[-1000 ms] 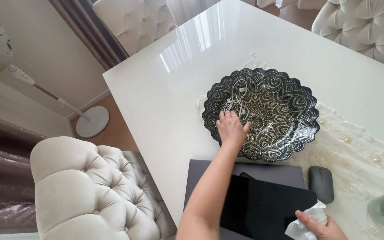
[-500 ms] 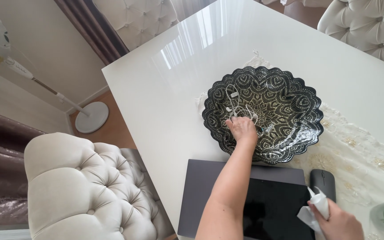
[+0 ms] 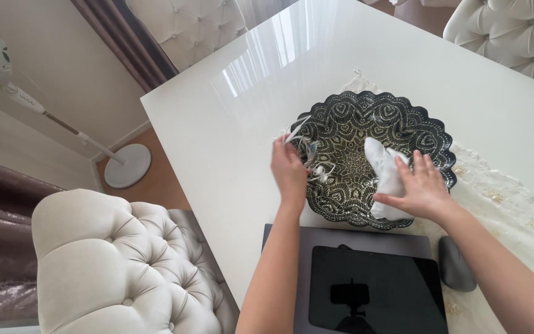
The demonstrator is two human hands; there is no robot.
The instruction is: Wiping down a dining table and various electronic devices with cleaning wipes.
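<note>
A large dark patterned bowl (image 3: 403, 117) with a scalloped rim sits on the white table (image 3: 230, 111). My left hand (image 3: 290, 171) is at the bowl's left edge, closed on a bunch of white wired earphones (image 3: 309, 151) lifted off the bowl. My right hand (image 3: 421, 185) lies flat inside the bowl, pressing a white cloth (image 3: 384, 173) against its inner surface.
A grey laptop (image 3: 285, 260) with a black tablet (image 3: 372, 291) on it lies near me. A grey mouse (image 3: 455, 263) rests on a lace runner (image 3: 508, 204). Tufted chairs (image 3: 125, 260) stand around; a fan stand (image 3: 128, 166) is on the floor.
My left hand gathered the earphones and lifted them toward the bowl's left rim. My right hand moved from beside the mouse into the bowl with the cloth.
</note>
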